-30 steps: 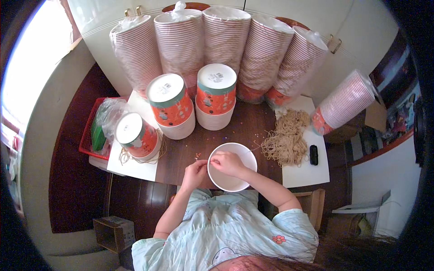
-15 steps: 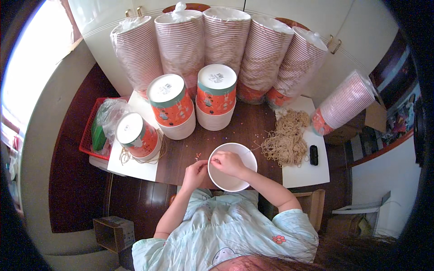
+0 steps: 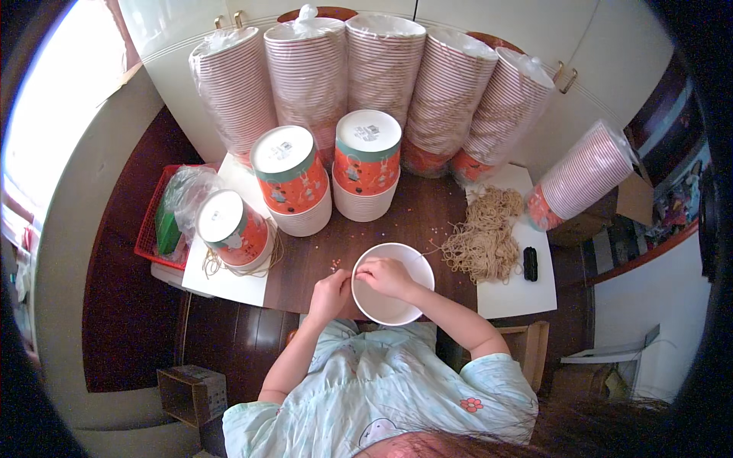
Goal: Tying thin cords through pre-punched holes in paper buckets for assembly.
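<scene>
A white paper bucket [image 3: 395, 311] stands open end up at the table's front edge. My right hand [image 3: 384, 275] reaches over its mouth, fingers closed together against the inside of the left wall. Just outside that same wall is my left hand [image 3: 330, 296], with its fingers curled in a pinch beside the rim. What either hand pinches is too small or hidden to make out. A thin strand shows at the bucket's right rim, close to a tangled heap of beige cord [image 3: 482, 237].
Wrapped stacks of paper buckets [image 3: 382, 65] line the back; another stack [image 3: 578, 177] leans at right. Upside-down orange buckets [image 3: 290, 179] stand nearer, with a smaller pile [image 3: 235, 233] at left. A red basket [image 3: 147, 237] and a black object [image 3: 530, 263] flank the brown table [image 3: 305, 259].
My hands stay at the bucket's left rim. My left hand's fingers have shifted slightly; otherwise the scene looks the same.
</scene>
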